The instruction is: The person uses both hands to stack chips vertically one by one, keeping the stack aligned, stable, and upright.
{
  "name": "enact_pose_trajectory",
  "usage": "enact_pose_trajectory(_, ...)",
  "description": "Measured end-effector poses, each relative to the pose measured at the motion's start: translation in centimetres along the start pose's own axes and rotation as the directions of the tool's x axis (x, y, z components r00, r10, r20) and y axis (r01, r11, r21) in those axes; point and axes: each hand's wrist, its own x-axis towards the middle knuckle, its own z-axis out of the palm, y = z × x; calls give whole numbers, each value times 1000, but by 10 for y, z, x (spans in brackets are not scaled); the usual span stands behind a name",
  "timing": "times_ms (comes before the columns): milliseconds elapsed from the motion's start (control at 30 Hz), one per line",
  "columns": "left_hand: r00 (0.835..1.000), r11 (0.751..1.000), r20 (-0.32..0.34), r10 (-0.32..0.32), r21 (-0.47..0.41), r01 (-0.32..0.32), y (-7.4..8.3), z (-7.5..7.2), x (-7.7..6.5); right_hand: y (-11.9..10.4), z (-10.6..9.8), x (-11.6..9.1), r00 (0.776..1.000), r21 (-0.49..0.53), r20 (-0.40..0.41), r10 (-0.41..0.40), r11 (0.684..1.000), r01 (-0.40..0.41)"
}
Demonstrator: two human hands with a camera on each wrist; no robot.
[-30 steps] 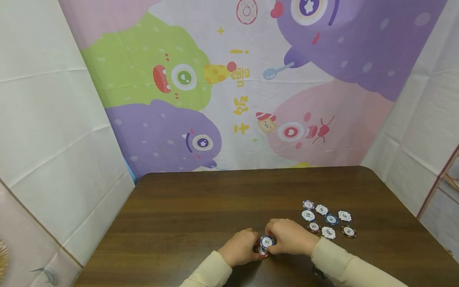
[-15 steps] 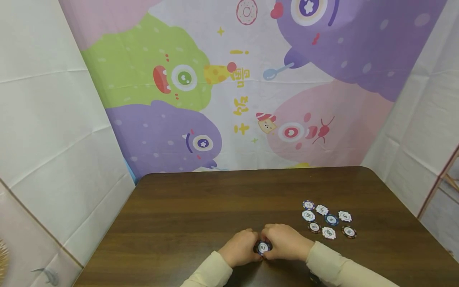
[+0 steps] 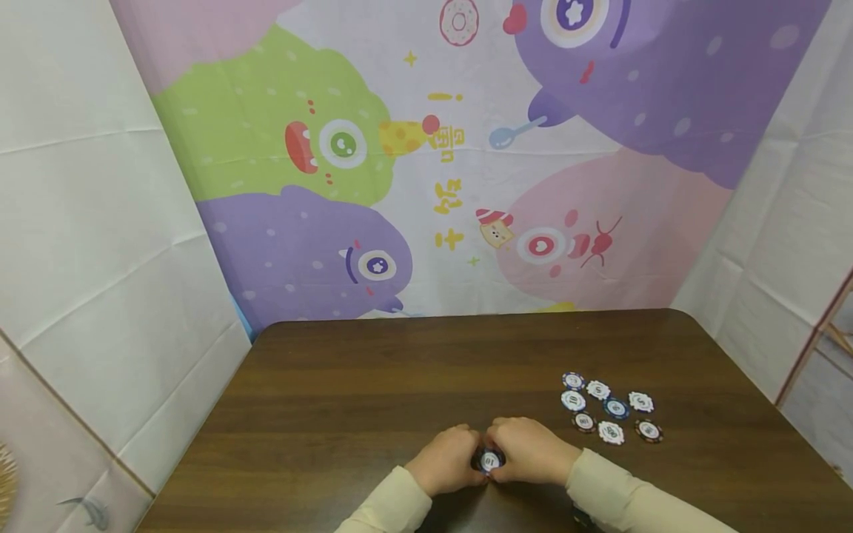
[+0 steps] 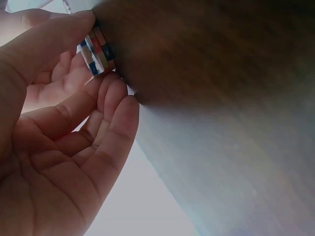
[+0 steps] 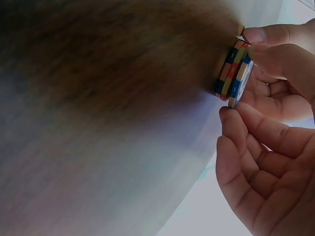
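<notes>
A short stack of poker chips (image 5: 230, 71) stands on the brown table between both hands. Its top chip (image 3: 489, 460) is blue and white and is marked 10. My left hand (image 3: 449, 460) holds the stack from the left, thumb and fingers curled at its edge. From the right, my right hand (image 3: 533, 449) pinches the top chip by its rim. Red, green and blue edge blocks show on the stack in the right wrist view, where the top chip sits slightly off line with those beneath. Fingers hide part of the stack in the left wrist view.
Several loose poker chips lie flat to the right, among them a blue chip (image 3: 616, 408), a white chip (image 3: 641, 402) and a black chip (image 3: 649, 430). The dark wooden table (image 3: 320, 392) meets a cartoon-printed cloth (image 3: 440, 281) at its back edge.
My right hand has moved left and slightly down, bringing the chip marked 10 onto the stack. It now covers the chip seen below it earlier. My left hand has stayed in place.
</notes>
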Motion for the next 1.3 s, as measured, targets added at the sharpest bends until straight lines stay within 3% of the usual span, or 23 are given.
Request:
enact_pose_trajectory(700,1000,1000,6,8,-14,-8,-1,-1,-1,0,-2,-1,999,19,32,-4,1000,3)
enact_pose_trajectory(967,1000,1000,17,-8,-20,8,-2,0,0,6,-14,-5,997,37,30,73,997,-74)
enact_pose_trajectory(1133,1000,1000,24,-14,-20,14,-2,-1,0,15,-19,-9,992,24,-2,123,992,-123)
enact_pose_trajectory(1300,1000,1000,24,-11,-24,12,-1,-1,-1,24,-21,-14,982,-42,-88,165,985,-170)
